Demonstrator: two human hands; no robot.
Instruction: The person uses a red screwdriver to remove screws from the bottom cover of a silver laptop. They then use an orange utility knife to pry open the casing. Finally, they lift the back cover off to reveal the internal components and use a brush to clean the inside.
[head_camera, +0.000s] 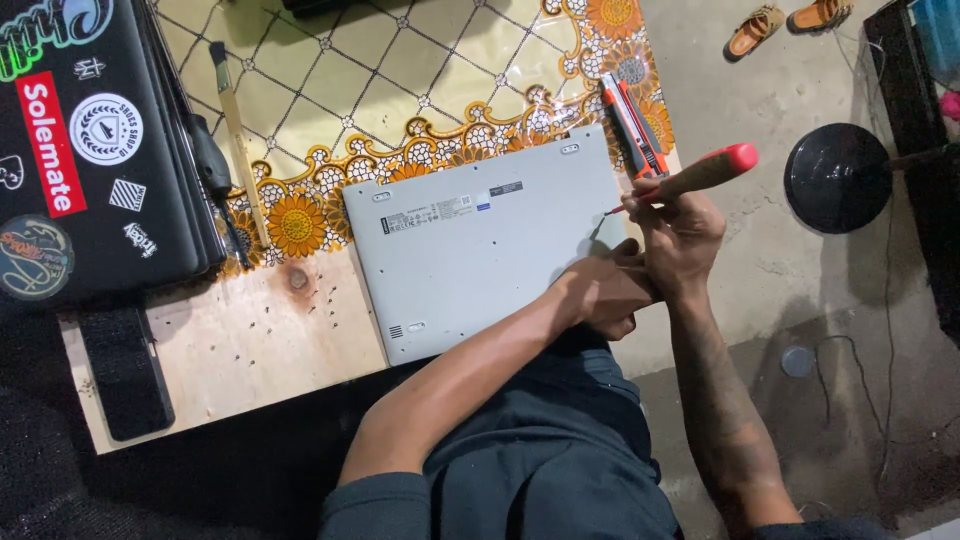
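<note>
Nearest is the person's dark shirt, with both forearms reaching up to the right edge of a silver laptop (480, 255) that lies upside down on the bench. The left hand (605, 295) rests on the laptop's right edge, fingers curled; whether they grip anything I cannot tell. Just above it the right hand (680, 235) has its fingers wrapped tight around a red-handled screwdriver (690, 178). The screwdriver's long axis runs slantwise: the handle end points up and to the right, out past the bench edge, and the thin tip points down-left, meeting the laptop's base near its right edge.

The laptop base is a pale grey rectangle, slightly tilted, with small rubber feet at the corners, a vent slot at its lower left corner, and a narrow strip of small white and dark labels along its upper part.

The bench is a bare plywood board (250, 345) with a dark knot, and a black pad (125, 370) lies at its left end. Further on, a patterned cloth (400, 70) with cream diamonds and an orange flower border covers it. On the cloth lie an orange utility knife (635, 125), beside the laptop's upper right corner, and a thin brush (235, 120). At far left a black laptop lid (80, 140) carries round, red oblong and striped stickers.

To the right is a grey concrete floor with a round black stool (837, 178), cables, and a pair of tan sandals (785, 20) farthest off.
</note>
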